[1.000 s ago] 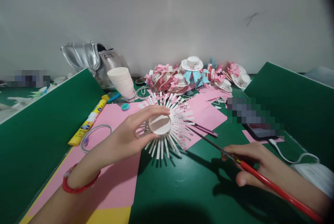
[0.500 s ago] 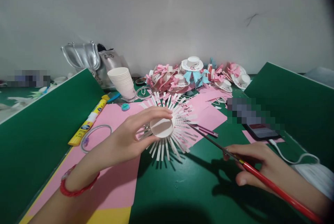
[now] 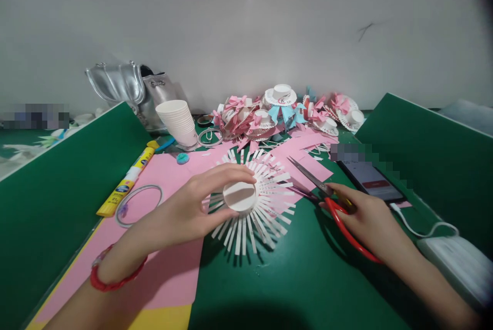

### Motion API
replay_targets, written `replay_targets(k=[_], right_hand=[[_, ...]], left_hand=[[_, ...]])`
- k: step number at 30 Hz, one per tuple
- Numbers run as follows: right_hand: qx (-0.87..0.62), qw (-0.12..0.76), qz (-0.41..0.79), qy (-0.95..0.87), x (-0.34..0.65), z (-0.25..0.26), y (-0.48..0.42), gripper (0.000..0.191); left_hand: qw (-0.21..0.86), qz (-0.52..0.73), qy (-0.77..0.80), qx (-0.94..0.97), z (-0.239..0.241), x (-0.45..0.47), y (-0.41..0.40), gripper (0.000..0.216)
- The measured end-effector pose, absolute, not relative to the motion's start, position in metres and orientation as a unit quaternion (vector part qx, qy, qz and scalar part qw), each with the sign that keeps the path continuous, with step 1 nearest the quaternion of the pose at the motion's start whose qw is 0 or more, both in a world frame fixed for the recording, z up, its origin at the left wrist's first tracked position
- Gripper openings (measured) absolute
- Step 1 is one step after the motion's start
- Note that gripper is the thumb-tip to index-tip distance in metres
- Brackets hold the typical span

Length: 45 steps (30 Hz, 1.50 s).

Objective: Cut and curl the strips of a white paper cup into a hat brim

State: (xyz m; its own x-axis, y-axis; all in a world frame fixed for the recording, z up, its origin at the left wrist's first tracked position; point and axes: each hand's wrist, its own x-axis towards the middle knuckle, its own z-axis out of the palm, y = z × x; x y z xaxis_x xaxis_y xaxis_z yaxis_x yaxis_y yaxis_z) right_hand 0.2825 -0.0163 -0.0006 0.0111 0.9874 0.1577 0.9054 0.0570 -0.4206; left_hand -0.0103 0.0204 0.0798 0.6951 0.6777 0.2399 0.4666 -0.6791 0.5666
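Note:
A paper cup (image 3: 241,197), its wall cut into many thin strips that fan out around the round base, is low over the green table. My left hand (image 3: 210,199) grips the base edge between thumb and fingers, base facing up. My right hand (image 3: 360,209) is closed on red-handled scissors (image 3: 308,172). The blades point up and left, to the right of the cut cup and apart from its strips. Behind the strips lies a dark slim tool (image 3: 302,191), partly hidden.
Pink paper (image 3: 162,273) covers the left side, with a yellow glue stick (image 3: 129,178) and a ring (image 3: 138,206). Farther back are stacked paper cups (image 3: 177,122) and a heap of small paper hats (image 3: 262,117). A phone (image 3: 370,178) and face mask (image 3: 456,263) lie right. Green dividers (image 3: 427,150) flank the table.
My right hand has drawn the scissors away from the strips and turned them more upright. The cut cup has come slightly lower, still in my left hand.

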Motion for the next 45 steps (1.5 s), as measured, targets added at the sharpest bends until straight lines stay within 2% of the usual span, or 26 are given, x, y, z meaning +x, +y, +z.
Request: replay_targets(k=[7, 10, 13, 21, 30, 32, 34, 36, 38, 40, 45], right_hand=[[-0.728, 0.103, 0.006, -0.678, 0.282, 0.0, 0.009, 0.037], [-0.736, 0.081, -0.016, -0.672, 0.277, 0.004, 0.019, 0.031], [-0.73, 0.095, -0.02, -0.677, 0.274, -0.001, 0.029, 0.028], [-0.695, 0.144, -0.012, -0.704, 0.275, -0.02, 0.04, 0.036], [-0.67, 0.2, -0.013, -0.715, 0.276, -0.02, 0.037, 0.023], [-0.662, 0.257, 0.036, -0.703, 0.271, -0.01, 0.032, 0.02], [-0.628, 0.376, 0.205, -0.649, 0.262, 0.004, 0.025, 0.019], [-0.591, 0.381, 0.305, -0.643, 0.25, 0.017, 0.015, 0.026], [-0.521, 0.375, 0.496, -0.585, 0.237, 0.027, 0.006, 0.027], [-0.471, 0.368, 0.605, -0.527, 0.226, 0.032, -0.002, 0.034], [-0.445, 0.38, 0.672, -0.454, 0.21, 0.027, -0.011, 0.036]], left_hand=[[0.268, 0.179, 0.294, 0.9, 0.066, -0.003, 0.021, 0.034], [0.285, 0.18, 0.273, 0.901, 0.065, -0.002, 0.019, 0.037], [0.292, 0.185, 0.263, 0.901, 0.068, -0.002, 0.016, 0.042], [0.282, 0.176, 0.26, 0.907, 0.073, -0.004, 0.014, 0.051], [0.277, 0.178, 0.254, 0.909, 0.075, -0.005, 0.011, 0.05], [0.277, 0.179, 0.254, 0.909, 0.075, -0.005, 0.011, 0.05], [0.279, 0.177, 0.253, 0.909, 0.075, -0.005, 0.011, 0.05], [0.284, 0.172, 0.253, 0.909, 0.075, -0.005, 0.011, 0.05], [0.289, 0.17, 0.251, 0.908, 0.075, -0.004, 0.011, 0.05], [0.295, 0.169, 0.248, 0.907, 0.074, -0.003, 0.01, 0.049], [0.313, 0.163, 0.231, 0.906, 0.073, -0.002, 0.01, 0.051]])
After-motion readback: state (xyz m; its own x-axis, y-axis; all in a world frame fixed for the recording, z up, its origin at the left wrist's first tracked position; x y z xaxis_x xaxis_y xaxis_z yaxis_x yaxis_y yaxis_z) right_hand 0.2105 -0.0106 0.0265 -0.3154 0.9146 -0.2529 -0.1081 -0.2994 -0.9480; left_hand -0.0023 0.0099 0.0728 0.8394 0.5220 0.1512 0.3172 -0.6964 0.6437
